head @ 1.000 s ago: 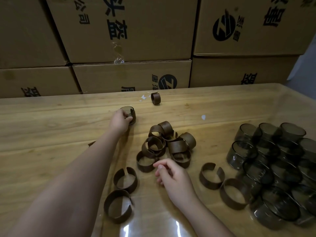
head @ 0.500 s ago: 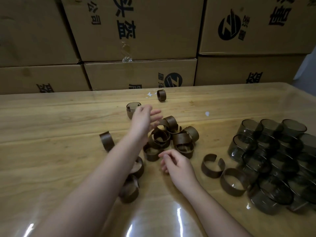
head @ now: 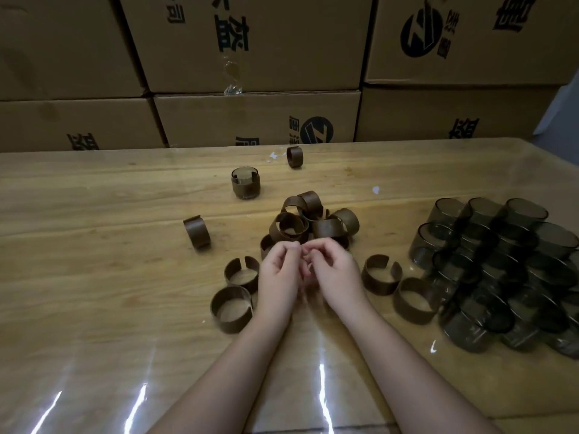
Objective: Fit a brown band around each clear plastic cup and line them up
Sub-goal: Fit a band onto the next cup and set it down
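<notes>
A person's two bare forearms reach over a wooden table (head: 94,277) under a glossy clear cover. The left hand (head: 279,270) and right hand (head: 335,270) meet at the middle, fingers curled inward and fingertips nearly touching. I cannot tell whether they pinch anything between them.

Just beyond the hands is a pile (head: 313,220) of brown bands, tangled over one another. More bands lie singly around it: two to the left of the hands (head: 241,274), two to the right (head: 381,274), one on edge farther left (head: 196,232) and one far back (head: 294,156). Each is a split ring with a gap. They look thin, light and springy, so they will likely spread at the gap and are best held by the two ends beside it.

One banded cup (head: 246,183) stands upright and alone behind the pile, the start of a line. It looks empty.

At the right edge, many bare cups (head: 501,261) lie jumbled in a heap, most on their sides, all apparently empty. They seem light, smooth, thin-walled and perhaps slippery. A gentle hold round the wall should suit them, since a hard squeeze might dent one.

Closed cardboard boxes (head: 250,42) are stacked behind the table, and their contents are hidden.
</notes>
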